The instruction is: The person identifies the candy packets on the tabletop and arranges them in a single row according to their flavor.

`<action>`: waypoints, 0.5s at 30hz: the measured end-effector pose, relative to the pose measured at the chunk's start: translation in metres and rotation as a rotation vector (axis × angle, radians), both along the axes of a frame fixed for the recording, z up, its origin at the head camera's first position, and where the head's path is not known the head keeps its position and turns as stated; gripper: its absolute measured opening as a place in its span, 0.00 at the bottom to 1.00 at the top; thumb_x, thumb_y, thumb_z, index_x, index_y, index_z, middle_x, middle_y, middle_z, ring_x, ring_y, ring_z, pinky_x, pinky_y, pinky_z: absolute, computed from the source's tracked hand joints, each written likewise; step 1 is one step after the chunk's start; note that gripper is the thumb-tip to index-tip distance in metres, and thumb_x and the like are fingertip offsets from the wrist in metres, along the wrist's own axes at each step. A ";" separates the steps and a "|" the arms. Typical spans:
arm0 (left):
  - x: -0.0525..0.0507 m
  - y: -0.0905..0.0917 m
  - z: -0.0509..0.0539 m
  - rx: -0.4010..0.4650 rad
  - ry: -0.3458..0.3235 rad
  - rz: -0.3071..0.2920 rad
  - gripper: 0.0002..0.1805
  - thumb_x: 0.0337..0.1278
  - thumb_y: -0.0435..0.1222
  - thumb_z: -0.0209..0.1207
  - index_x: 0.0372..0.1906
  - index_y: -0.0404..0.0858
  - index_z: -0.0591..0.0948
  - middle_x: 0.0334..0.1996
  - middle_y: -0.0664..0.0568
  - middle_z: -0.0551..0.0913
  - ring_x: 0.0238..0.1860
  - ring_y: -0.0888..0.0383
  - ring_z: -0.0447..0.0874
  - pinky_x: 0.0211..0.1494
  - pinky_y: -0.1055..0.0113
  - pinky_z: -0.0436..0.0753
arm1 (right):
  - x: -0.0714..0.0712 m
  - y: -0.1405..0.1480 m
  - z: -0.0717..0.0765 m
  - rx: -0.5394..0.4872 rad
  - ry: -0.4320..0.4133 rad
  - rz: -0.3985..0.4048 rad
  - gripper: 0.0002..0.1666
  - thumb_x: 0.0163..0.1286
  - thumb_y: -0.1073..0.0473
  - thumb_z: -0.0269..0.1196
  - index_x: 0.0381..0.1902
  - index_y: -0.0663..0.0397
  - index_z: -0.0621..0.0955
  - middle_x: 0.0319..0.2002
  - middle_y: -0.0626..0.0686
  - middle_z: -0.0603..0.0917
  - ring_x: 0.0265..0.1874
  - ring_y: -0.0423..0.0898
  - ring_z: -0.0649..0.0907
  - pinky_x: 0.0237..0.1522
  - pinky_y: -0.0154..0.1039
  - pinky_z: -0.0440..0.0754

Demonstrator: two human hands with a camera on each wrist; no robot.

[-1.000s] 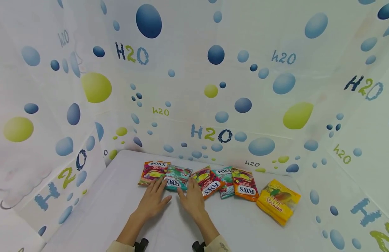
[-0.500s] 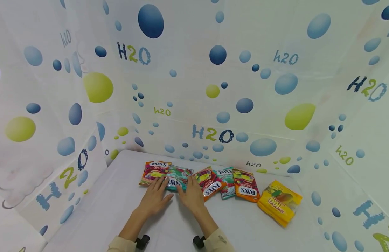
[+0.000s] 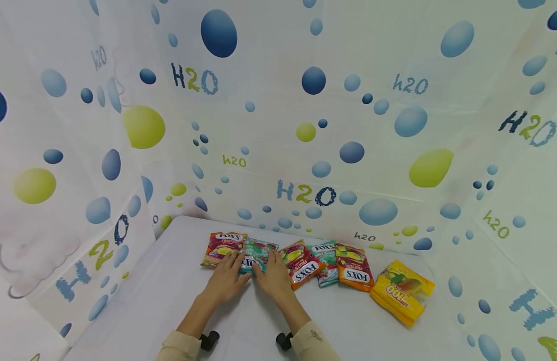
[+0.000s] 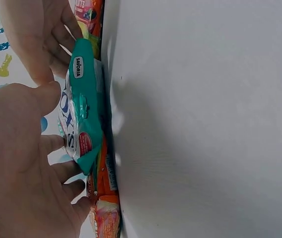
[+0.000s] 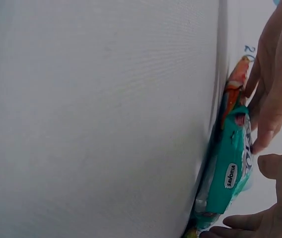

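a person's left hand and right hand flank a teal fox's packet, fingers extended and relaxed, resting at its edges without grasping it, as it lies on a white-covered table between a fruits packet to the left and an orange fruits packet to the right. the step in hand appears to be settling the teal packet into the row; the next move likely calls for light, even pressure from both sides, then lifting the fingertips clear without dragging its neighbours askew.
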State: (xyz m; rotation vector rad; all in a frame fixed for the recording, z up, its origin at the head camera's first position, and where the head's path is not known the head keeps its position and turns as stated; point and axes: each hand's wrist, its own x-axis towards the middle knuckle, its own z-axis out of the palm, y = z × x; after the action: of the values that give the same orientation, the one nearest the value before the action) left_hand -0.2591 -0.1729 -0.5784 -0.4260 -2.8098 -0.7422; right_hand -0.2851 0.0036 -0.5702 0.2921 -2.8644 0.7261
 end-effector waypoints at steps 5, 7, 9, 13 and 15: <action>-0.003 0.003 0.004 0.003 -0.044 0.008 0.39 0.74 0.49 0.60 0.79 0.32 0.63 0.74 0.25 0.65 0.77 0.27 0.57 0.77 0.35 0.58 | -0.001 0.000 0.000 -0.010 -0.003 -0.016 0.44 0.78 0.39 0.58 0.71 0.74 0.69 0.70 0.72 0.72 0.69 0.67 0.74 0.68 0.59 0.75; -0.003 0.003 0.005 0.005 -0.030 0.002 0.39 0.74 0.49 0.60 0.78 0.30 0.64 0.73 0.25 0.66 0.76 0.26 0.58 0.77 0.34 0.59 | -0.003 -0.001 -0.002 -0.019 0.010 -0.021 0.44 0.78 0.40 0.59 0.70 0.75 0.70 0.68 0.73 0.72 0.67 0.67 0.75 0.66 0.60 0.77; -0.004 0.003 0.005 0.011 -0.025 -0.001 0.40 0.73 0.49 0.60 0.78 0.30 0.64 0.73 0.24 0.66 0.76 0.26 0.58 0.77 0.34 0.59 | -0.005 -0.001 -0.004 -0.020 0.021 -0.023 0.43 0.78 0.40 0.60 0.69 0.76 0.70 0.67 0.73 0.73 0.65 0.67 0.77 0.64 0.59 0.78; -0.007 0.003 0.006 0.038 -0.036 0.007 0.39 0.75 0.48 0.59 0.78 0.30 0.64 0.72 0.25 0.67 0.76 0.28 0.59 0.77 0.35 0.59 | -0.010 -0.002 -0.005 -0.045 0.041 -0.029 0.43 0.76 0.42 0.63 0.65 0.79 0.71 0.62 0.74 0.75 0.60 0.67 0.79 0.60 0.59 0.81; -0.008 0.004 0.007 0.075 -0.050 0.019 0.38 0.75 0.47 0.59 0.79 0.31 0.64 0.72 0.27 0.67 0.76 0.30 0.61 0.76 0.36 0.61 | -0.013 -0.003 -0.005 -0.069 0.033 -0.037 0.43 0.74 0.43 0.65 0.64 0.80 0.72 0.60 0.75 0.75 0.58 0.67 0.80 0.59 0.60 0.81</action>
State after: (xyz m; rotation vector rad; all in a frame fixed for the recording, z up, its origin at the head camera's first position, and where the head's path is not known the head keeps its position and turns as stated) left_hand -0.2673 -0.1691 -0.5715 -0.3730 -2.8170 -0.8633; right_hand -0.2977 0.0006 -0.5756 0.2394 -2.7989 0.8031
